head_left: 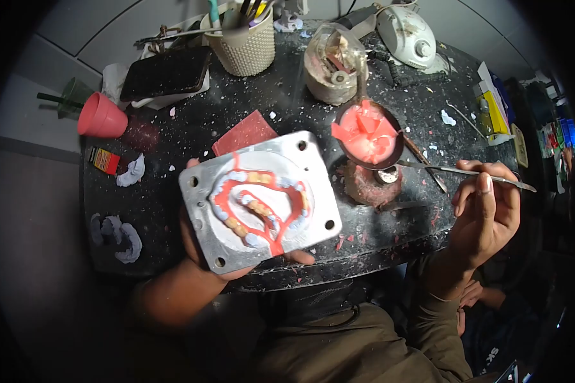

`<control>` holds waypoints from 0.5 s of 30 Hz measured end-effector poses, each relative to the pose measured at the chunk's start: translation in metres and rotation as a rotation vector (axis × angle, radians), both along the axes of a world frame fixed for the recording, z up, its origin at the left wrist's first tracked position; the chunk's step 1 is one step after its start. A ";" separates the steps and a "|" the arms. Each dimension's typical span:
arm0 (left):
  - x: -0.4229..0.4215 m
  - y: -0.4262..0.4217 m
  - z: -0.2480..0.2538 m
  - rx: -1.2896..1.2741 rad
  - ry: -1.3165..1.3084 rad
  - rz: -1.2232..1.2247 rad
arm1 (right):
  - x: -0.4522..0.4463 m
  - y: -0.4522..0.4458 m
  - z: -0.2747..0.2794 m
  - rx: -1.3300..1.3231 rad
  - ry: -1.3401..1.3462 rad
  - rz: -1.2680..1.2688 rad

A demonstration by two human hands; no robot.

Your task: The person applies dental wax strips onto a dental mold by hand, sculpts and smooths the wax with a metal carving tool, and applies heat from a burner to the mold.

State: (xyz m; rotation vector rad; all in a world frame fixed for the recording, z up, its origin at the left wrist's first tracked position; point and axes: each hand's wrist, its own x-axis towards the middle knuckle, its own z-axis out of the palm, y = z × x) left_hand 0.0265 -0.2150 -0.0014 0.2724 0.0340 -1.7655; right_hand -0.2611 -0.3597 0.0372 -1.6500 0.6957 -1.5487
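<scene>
Your left hand (190, 241) is gripping the metal plate (326, 197) from beneath and along its left edge, holding it tilted above the near part of the black desk (287, 105). White plaster fills the middle of the plate, and on it sit red wax arches (222, 209) set with pale bluish and yellowish teeth, a shorter row lying inside the larger curve. Your right hand (489, 214) pinches a slim metal spatula (437, 168) between thumb and fingers, its left tip at the near right rim of the dark pan (398, 150); you cannot tell whether the two touch. Pink wax (367, 134) lies in that pan, partly in lumps, and just nearer to you stands a round, crusted burner (361, 186). A flat pink sheet (246, 131) rests just beyond the plate, partly hidden by it. A brown-handled tool (421, 158) lies to the right of the pan. Over on the left you have a pink cup (102, 116), a small red and yellow box (105, 161) and a curved white piece (129, 244) nearer to you. At the far side stand a woven holder (246, 54) with tools and a white device (404, 38) with a knob.
</scene>
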 end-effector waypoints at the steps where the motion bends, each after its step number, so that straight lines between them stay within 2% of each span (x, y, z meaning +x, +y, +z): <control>1: 0.003 -0.001 0.002 0.117 0.039 0.041 | -0.002 0.000 0.000 0.005 0.002 -0.005; 4: 0.007 0.000 0.000 0.009 -0.062 0.075 | -0.005 -0.001 0.000 -0.017 0.013 -0.001; 9: 0.007 -0.004 0.027 0.090 -0.037 0.414 | 0.002 0.001 0.008 -0.053 -0.055 0.055; 11: 0.011 0.001 0.023 -0.117 -0.163 0.353 | 0.005 -0.003 0.007 -0.052 -0.023 0.075; 13: 0.018 0.012 0.015 -0.130 -0.046 0.422 | 0.011 -0.005 0.006 -0.042 0.012 0.084; 15: 0.031 0.015 -0.002 -0.369 -0.212 0.350 | 0.013 -0.008 0.003 -0.049 0.036 0.107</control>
